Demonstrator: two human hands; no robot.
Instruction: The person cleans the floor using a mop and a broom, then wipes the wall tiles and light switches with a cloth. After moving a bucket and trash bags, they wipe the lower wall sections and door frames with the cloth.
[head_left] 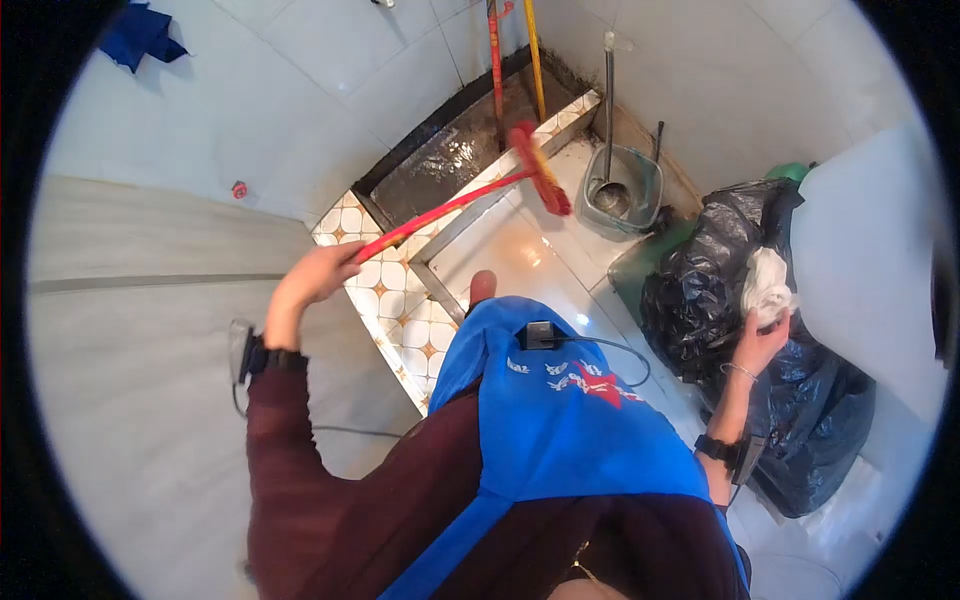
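Broom (pixel 455 207), red, long-handled, bristles blurred

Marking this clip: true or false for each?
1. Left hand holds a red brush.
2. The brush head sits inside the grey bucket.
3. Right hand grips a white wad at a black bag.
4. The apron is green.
1. True: the left hand is closed on the handle of the red brush.
2. False: the brush head is outside the grey bucket, beside it over the tiled step.
3. True: the right hand grips the white wad against the black bag.
4. False: the apron is blue.
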